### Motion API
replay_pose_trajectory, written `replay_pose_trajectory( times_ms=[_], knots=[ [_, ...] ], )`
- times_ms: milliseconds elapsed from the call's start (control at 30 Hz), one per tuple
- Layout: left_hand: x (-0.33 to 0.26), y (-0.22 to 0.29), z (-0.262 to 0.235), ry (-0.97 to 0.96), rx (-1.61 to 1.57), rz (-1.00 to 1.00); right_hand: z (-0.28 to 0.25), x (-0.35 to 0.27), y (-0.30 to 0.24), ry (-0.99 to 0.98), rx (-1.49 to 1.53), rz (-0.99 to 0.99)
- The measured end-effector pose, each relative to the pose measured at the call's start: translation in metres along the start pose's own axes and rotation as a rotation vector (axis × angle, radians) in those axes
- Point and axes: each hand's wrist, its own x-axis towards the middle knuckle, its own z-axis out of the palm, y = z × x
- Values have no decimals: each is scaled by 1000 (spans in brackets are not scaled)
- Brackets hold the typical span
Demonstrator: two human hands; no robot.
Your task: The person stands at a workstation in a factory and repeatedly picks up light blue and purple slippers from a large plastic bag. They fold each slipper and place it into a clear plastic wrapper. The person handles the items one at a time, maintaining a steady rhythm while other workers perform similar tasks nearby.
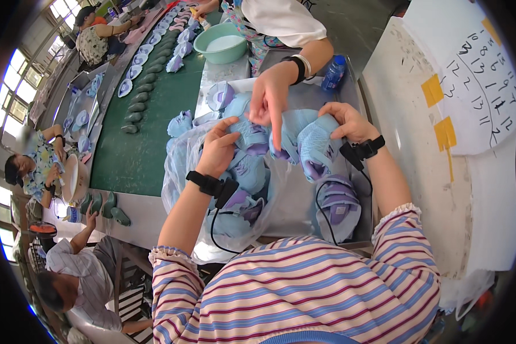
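1. At your far left, the green bench top (132, 166) bears dark green shoe forms (136, 108) in a line, with white-and-purple pieces (134, 71) in a row beside them; the even spacing probably lets each be picked up singly.
2. Nearer you, the clear plastic bag (178, 172) has its mouth spread around a heap of light-blue uppers (247, 175), likely so they stay gathered but within reach.
3. Your left hand (219, 146) is at the heap's upper part, thumb and fingers drawn close around an upper's edge. I cannot tell whether they are pinching it or only resting there.
4. Between your hands, a co-worker's hand (272, 94) comes down from the far side, index finger extended towards the uppers, seemingly to point something out; your hands stand apart on either side, leaving that spot in view.
5. Your right hand (350, 123) is clamped on the light-blue upper (317, 148), thumb on the near side and fingers over its top edge. It is raised and tilted, lace area towards you, which seems to keep its face visible.
6. Below that hand, a purple-strapped upper (339, 203) lies in the metal tray (362, 236), separate from the heap.
7. Beyond your right hand stands a blue bottle (334, 73), probably set at the tray's far corner to stay clear of your forearms.
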Motion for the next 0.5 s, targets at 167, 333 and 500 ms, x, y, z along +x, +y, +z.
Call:
replay_pose_trajectory(
  times_ms=[167, 333, 500],
  knots=[
    [12, -3, 6, -30, -14, -38, -2, -1, 0, -26, -79, -4],
    [30, -13, 3, -92, 66, -63, -2, -1, 4, -11, -93, 1],
    [52, -22, 5, -59, 93, -47, -2, -3, 1, 13, -77, -4]
  ],
)
